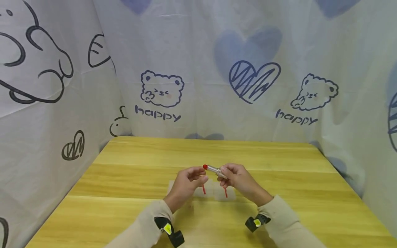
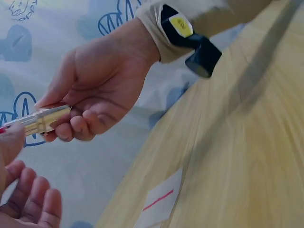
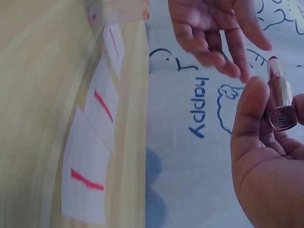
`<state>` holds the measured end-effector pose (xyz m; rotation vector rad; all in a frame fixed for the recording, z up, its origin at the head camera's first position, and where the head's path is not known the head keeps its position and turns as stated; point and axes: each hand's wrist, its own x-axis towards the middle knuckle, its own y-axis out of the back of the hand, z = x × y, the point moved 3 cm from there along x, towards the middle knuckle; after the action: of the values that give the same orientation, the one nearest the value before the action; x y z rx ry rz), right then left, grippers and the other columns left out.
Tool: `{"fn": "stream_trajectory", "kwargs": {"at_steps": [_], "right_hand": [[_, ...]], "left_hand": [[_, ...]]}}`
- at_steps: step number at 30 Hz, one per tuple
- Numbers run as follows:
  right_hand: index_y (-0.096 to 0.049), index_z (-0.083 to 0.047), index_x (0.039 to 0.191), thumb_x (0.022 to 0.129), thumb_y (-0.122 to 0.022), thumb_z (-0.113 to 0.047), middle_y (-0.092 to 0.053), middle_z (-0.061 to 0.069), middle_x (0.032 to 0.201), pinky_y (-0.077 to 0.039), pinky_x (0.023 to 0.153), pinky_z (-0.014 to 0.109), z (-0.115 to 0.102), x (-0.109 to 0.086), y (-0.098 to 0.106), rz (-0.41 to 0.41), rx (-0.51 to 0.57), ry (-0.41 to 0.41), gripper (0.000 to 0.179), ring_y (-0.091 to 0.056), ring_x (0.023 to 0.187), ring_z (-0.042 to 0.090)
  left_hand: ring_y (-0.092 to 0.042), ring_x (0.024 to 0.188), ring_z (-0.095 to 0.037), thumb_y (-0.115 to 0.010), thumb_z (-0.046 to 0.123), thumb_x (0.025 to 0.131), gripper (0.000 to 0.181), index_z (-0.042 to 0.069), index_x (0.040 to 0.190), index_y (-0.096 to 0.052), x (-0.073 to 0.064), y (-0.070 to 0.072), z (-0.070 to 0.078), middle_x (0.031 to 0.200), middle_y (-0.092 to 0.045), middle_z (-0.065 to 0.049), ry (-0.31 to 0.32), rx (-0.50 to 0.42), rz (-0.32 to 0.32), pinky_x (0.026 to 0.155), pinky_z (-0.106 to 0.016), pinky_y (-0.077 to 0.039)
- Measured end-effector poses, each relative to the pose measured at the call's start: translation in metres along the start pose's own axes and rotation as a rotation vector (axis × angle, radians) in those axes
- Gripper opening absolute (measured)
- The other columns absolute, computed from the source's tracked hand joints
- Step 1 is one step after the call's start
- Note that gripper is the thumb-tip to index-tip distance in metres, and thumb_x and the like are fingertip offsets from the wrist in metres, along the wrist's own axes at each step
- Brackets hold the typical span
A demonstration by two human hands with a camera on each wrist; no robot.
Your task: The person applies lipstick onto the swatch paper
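My right hand (image 1: 242, 181) pinches a lipstick (image 1: 213, 169) by its base between thumb and fingers. The lipstick is uncapped, with its red tip pointing left and slightly up and a shiny metallic body. In the right wrist view a small round label shows on the lipstick's bottom (image 3: 283, 119). My left hand (image 1: 186, 184) hovers beside the red tip with fingers loosely bent and parted from the thumb. A gap between the left fingers and the lipstick shows in the right wrist view. Below the hands lie white paper slips (image 1: 224, 197), each with a red stroke.
In the right wrist view, three slips (image 3: 85, 166) lie in a row on the wooden table (image 1: 124, 213). A clear see-through piece (image 3: 121, 10) stands past the far slip. Printed white cloth (image 1: 198, 51) encloses the table's back and sides.
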<state>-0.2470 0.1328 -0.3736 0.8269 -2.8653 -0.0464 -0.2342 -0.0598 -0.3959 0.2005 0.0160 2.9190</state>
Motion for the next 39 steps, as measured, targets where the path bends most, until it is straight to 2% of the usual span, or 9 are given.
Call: {"fn": "stream_trajectory", "kwargs": {"at_steps": [6,12,20,24,29,32,39], "right_hand": [[-0.06,-0.005,0.095,0.107,-0.039,-0.026,-0.06,0.003,0.078,-0.049,0.057,0.02,-0.002,0.001,-0.011,-0.093,0.08,-0.012,0.032,-0.055,0.065,0.009],[-0.06,-0.003,0.095,0.108,-0.034,-0.029,-0.057,0.002,0.074,-0.045,0.052,0.021,-0.003,0.002,-0.015,-0.124,0.069,-0.057,0.038,-0.051,0.059,0.008],[-0.061,-0.006,0.091,0.106,-0.04,-0.029,-0.056,0.003,0.074,-0.044,0.053,0.022,-0.002,0.002,-0.017,-0.088,0.049,-0.08,0.035,-0.05,0.06,0.009],[-0.06,0.001,0.092,0.105,-0.045,-0.026,-0.058,0.005,0.078,-0.047,0.058,0.023,-0.003,0.003,-0.017,-0.052,0.007,-0.056,0.034,-0.053,0.064,0.01],[-0.06,0.011,0.103,0.103,-0.05,-0.021,-0.061,0.009,0.088,-0.052,0.066,0.025,-0.006,0.003,-0.017,-0.004,-0.083,-0.013,0.034,-0.058,0.073,0.012],[-0.059,0.013,0.107,0.102,-0.052,-0.017,-0.061,0.009,0.093,-0.053,0.07,0.027,-0.008,0.002,-0.018,0.017,-0.114,0.009,0.031,-0.06,0.077,0.014],[-0.06,0.01,0.107,0.095,-0.062,-0.007,-0.061,0.011,0.093,-0.052,0.071,0.027,-0.01,0.002,-0.018,0.093,-0.202,0.07,0.022,-0.06,0.078,0.015]], "left_hand": [[-0.059,0.106,-0.02,-0.069,0.014,0.092,0.041,-0.007,0.125,-0.06,-0.002,-0.005,0.0,0.114,-0.064,-0.014,-0.048,-0.118,0.01,0.091,-0.03,-0.049],[-0.059,0.101,-0.015,-0.067,0.015,0.092,0.042,-0.009,0.125,-0.058,-0.003,-0.008,0.003,0.104,-0.064,-0.008,-0.063,-0.192,-0.004,0.096,-0.033,-0.046],[-0.059,0.092,-0.012,-0.071,0.013,0.089,0.04,-0.015,0.116,-0.06,-0.005,-0.008,0.001,0.097,-0.066,-0.002,-0.056,-0.176,0.082,0.085,-0.025,-0.049],[-0.06,0.09,-0.013,-0.071,0.009,0.089,0.035,-0.015,0.113,-0.061,-0.004,-0.009,0.001,0.095,-0.067,-0.003,-0.052,-0.191,0.121,0.083,-0.024,-0.05],[-0.062,0.091,-0.013,-0.07,0.006,0.089,0.026,-0.013,0.105,-0.064,-0.004,-0.009,0.003,0.102,-0.068,-0.009,-0.046,-0.213,0.153,0.082,-0.024,-0.051],[-0.062,0.09,-0.014,-0.071,0.005,0.088,0.018,-0.009,0.099,-0.066,-0.004,-0.009,0.005,0.102,-0.067,-0.011,-0.046,-0.215,0.166,0.082,-0.024,-0.052],[-0.059,0.084,-0.014,-0.071,0.005,0.088,0.009,-0.002,0.088,-0.065,-0.004,-0.01,0.007,0.088,-0.062,-0.003,-0.054,-0.216,0.213,0.077,-0.024,-0.051]]}}
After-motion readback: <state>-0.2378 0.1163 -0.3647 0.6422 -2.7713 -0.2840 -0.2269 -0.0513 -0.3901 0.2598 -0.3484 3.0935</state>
